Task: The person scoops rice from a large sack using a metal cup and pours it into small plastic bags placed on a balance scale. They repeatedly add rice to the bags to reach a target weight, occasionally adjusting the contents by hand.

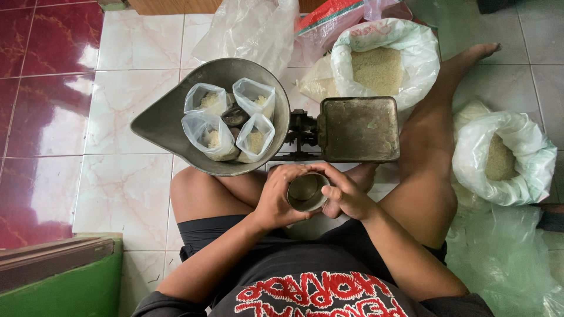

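Metal cup [305, 191], round and dull grey, sits clamped between left hand [276, 199] and right hand [348, 196].

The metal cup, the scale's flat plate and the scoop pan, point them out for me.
metal cup [306, 191], head view, on its open mouth.
flat plate [359, 129], head view, on its top face.
scoop pan [157, 120], head view, on its bare spout.

shirt: black, red-white print | shorts: dark, perhaps black | arms, legs: bare
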